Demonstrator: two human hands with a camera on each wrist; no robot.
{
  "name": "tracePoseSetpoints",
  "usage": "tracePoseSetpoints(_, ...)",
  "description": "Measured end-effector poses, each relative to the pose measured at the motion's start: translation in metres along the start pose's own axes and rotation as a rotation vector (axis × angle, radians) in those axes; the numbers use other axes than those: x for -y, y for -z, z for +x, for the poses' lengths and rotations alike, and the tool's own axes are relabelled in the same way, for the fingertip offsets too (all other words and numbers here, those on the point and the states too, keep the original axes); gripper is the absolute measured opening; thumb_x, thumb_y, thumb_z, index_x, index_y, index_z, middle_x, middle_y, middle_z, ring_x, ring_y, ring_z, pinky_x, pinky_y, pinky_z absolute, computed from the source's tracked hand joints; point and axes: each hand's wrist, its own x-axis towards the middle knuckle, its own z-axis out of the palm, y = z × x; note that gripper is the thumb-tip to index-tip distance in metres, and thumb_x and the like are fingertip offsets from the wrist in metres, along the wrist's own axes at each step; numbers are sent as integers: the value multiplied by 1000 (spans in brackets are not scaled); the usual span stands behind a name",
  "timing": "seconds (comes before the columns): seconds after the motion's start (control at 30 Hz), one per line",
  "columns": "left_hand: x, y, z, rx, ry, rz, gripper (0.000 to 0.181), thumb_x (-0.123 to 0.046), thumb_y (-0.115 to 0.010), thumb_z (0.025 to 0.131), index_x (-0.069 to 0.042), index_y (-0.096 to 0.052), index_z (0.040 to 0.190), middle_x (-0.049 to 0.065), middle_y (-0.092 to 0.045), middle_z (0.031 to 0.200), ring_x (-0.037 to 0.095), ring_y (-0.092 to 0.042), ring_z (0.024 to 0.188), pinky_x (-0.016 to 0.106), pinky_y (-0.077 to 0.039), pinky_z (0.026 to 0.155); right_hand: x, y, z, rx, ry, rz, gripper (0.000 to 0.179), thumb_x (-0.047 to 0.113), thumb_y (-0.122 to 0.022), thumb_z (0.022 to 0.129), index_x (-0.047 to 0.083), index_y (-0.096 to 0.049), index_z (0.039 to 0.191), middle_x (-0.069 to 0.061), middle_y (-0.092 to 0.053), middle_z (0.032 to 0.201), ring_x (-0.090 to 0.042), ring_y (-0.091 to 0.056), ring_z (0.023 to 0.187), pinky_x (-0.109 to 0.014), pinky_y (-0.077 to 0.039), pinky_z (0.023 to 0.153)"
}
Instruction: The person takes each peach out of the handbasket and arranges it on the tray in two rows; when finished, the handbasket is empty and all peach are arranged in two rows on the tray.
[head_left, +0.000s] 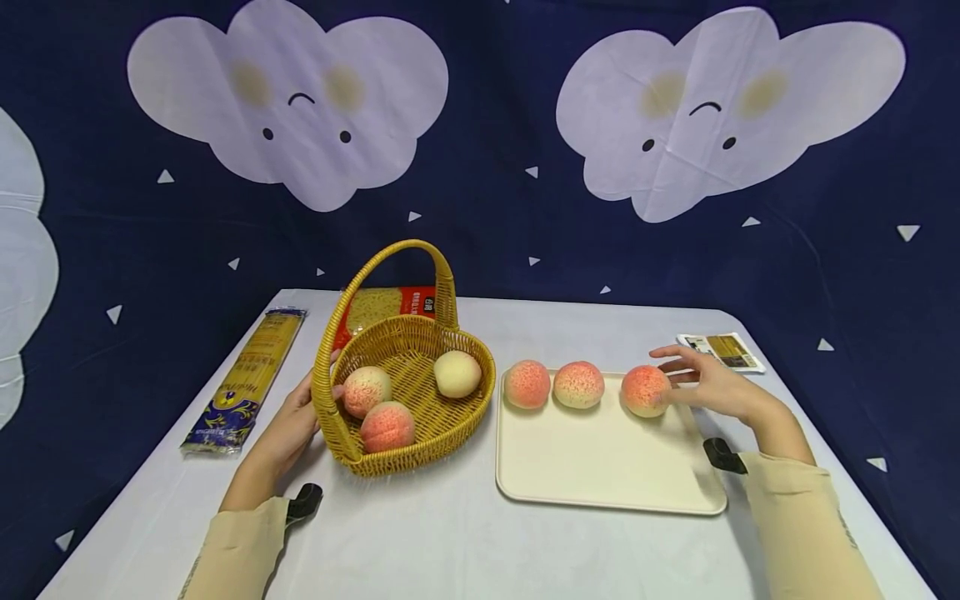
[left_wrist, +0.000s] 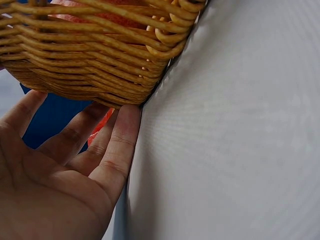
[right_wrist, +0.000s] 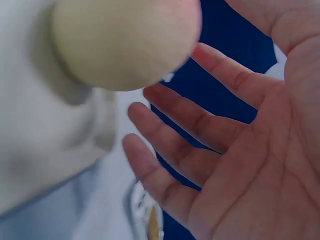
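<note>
My left hand [head_left: 292, 421] is at the left side of a heart-shaped wicker basket [head_left: 450, 433], its thumb over the rim and its fingers against the outer weave [left_wrist: 90, 60]. Inside the basket lie a pale peach [head_left: 457, 374], a speckled peach [head_left: 367, 392] and a pink peach [head_left: 387, 427]. Beside a peach [head_left: 645, 391] at the right end of a cream tray [head_left: 600, 467], my right hand [head_left: 712, 385] has its fingers spread. In the right wrist view the index fingertip meets that peach's [right_wrist: 125, 40] edge. Two more peaches, one pink [head_left: 527, 384] and one speckled [head_left: 578, 384], sit along the tray's far edge.
A long spaghetti packet [head_left: 251, 375] lies at the table's left side. Behind the basket is a red noodle packet [head_left: 375, 307], partly hidden. A small white packet [head_left: 723, 352] lies beyond my right hand. A dark cloud-print cloth [head_left: 495, 150] hangs behind the white table [head_left: 420, 533].
</note>
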Motion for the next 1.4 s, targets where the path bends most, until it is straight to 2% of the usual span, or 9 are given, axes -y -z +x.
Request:
tracePoseSetpoints(0.2,0,0,-1,2,-6,-4,73,-32,-54,114,-28,-14,174,14,-6,182,44,-9,166,71,-18,128,32,20,11,-98,28,-96,57,30,-76,102,8,-55,150,-25,-69,135,-39,-69,121,-22,-53,90)
tracePoseSetpoints(0.4,2,0,-1,-2,-20,-2,74,-29,-56,113,-25,-14,174,13,-3,182,44,-2,167,74,-12,128,87,19,31,-34,66,-33,49,30,-69,106,12,-54,149,-17,-74,126,-25,-75,106,-31,-59,86)
tracePoseSetpoints(0.57,3,0,0,1,-17,1,74,-30,-55,113,-25,-14,174,13,-3,182,45,-4,167,73,-14,129,128,1,57,91,108,32,51,29,-69,107,12,-51,152,-18,-75,125,-30,-77,106,-41,-62,86)
tracePoseSetpoints(0.8,0,1,0,0,-23,16,72,-33,-54,114,-26,-16,174,15,-7,182,46,-13,165,71,-21,127,165,-37,101,248,136,79,61,25,-73,104,9,-45,156,-25,-70,132,-30,-79,104,-41,-64,86)
tracePoseSetpoints(1.07,-1,4,2,11,-38,37,72,-32,-53,114,-27,-15,174,14,-8,182,44,-13,165,68,-22,127,202,-73,124,351,95,63,63,29,-75,102,14,-46,156,-25,-67,136,-38,-77,107,-42,-64,91)
tracePoseSetpoints(1.17,0,6,2,15,-43,43,71,-32,-53,114,-27,-15,174,15,-8,182,44,-14,165,54,-34,126,213,-85,133,375,95,41,63,31,-74,103,13,-45,155,-24,-72,129,-38,-77,103,-37,-64,88)
tracePoseSetpoints(1.27,1,5,2,21,-42,32,72,-31,-54,114,-27,-14,175,14,-8,182,43,-13,166,54,-32,128,222,-94,138,412,83,-9,65,33,-73,103,12,-44,157,-19,-77,115,-32,-76,94,-31,-61,84)
tracePoseSetpoints(1.33,2,4,3,21,-42,25,73,-31,-54,114,-26,-14,175,14,-8,182,43,-12,166,55,-32,129,228,-99,140,437,76,-58,66,34,-72,104,11,-42,158,-13,-77,100,-27,-73,86,-29,-57,85)
tracePoseSetpoints(1.4,1,2,3,22,-42,14,74,-30,-54,114,-27,-13,175,14,-6,182,44,-9,166,70,-16,129,234,-102,142,457,61,-104,69,37,-71,104,11,-40,160,-7,-72,87,-21,-69,80,-28,-53,88)
